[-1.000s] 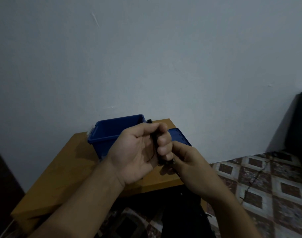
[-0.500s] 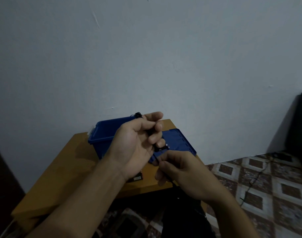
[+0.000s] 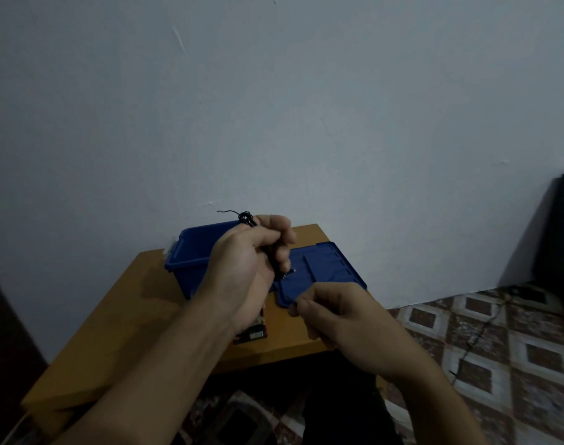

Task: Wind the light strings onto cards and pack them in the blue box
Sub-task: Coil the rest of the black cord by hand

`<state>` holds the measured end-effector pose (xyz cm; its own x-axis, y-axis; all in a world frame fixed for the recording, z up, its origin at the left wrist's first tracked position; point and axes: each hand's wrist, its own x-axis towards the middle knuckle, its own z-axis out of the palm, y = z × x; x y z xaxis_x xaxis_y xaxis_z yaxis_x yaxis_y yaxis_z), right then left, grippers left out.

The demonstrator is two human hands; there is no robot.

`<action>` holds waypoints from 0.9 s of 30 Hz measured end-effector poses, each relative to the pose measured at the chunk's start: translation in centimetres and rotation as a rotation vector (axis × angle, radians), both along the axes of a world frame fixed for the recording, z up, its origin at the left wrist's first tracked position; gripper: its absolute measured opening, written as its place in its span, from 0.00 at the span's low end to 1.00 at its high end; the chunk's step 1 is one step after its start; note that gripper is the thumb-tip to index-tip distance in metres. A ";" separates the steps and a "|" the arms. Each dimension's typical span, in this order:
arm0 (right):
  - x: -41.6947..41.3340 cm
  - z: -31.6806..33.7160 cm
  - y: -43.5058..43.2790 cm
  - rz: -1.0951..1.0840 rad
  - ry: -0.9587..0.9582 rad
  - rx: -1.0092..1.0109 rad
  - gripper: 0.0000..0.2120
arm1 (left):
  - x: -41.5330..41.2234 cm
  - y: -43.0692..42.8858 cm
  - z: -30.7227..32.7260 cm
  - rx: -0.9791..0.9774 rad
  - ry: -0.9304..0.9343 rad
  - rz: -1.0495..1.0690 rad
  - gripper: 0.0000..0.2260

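Left hand (image 3: 242,271) at centre frame, fingers curled round a bundled black light string (image 3: 246,217); a loose wire tail sticks out at the fist's upper left. Right hand (image 3: 335,313) sits lower right of it, fingertips pinching the thin wire, which is faintly visible between the hands. Blue box (image 3: 190,261) is open, behind the left hand near the table's (image 3: 129,332) far edge. Its lid (image 3: 325,268) lies flat just beside it, reaching the right edge. Dark card (image 3: 253,332) lies under the left wrist. Bare tabletop at lower left; tiled floor (image 3: 499,348) at right.
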<state>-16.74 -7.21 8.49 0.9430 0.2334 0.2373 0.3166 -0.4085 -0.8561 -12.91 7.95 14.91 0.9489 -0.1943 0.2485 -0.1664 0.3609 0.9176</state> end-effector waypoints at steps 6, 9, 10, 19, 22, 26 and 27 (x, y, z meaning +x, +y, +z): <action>-0.1 0.0 -0.2 -0.036 -0.006 -0.006 0.14 | -0.5 0.3 0.2 0.029 0.026 0.014 0.14; -0.2 0.2 -0.2 -0.076 -0.034 0.063 0.19 | 0.0 0.2 -0.2 0.090 0.007 0.091 0.14; -0.2 0.3 -0.2 -0.096 -0.040 0.109 0.20 | 0.2 0.1 -0.3 0.121 -0.014 0.120 0.14; -1.1 1.6 -1.8 -0.150 0.098 -0.064 0.13 | 1.4 0.8 -1.1 0.222 -0.098 0.238 0.14; -1.2 1.6 -2.5 -0.162 0.087 -0.168 0.14 | 1.6 1.2 -1.4 0.313 -0.148 0.289 0.14; -1.0 1.7 -2.3 -0.111 -0.004 0.056 0.19 | 1.2 1.3 -1.6 0.530 -0.237 0.292 0.15; -1.0 1.8 -2.2 -0.080 -0.013 0.167 0.19 | 1.1 1.3 -1.6 0.602 -0.243 0.268 0.15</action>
<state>-17.78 -9.37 10.24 0.9535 0.1140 0.2791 0.3005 -0.2858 -0.9100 -11.84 9.21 13.35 0.9145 -0.1318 0.3826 -0.4046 -0.2801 0.8705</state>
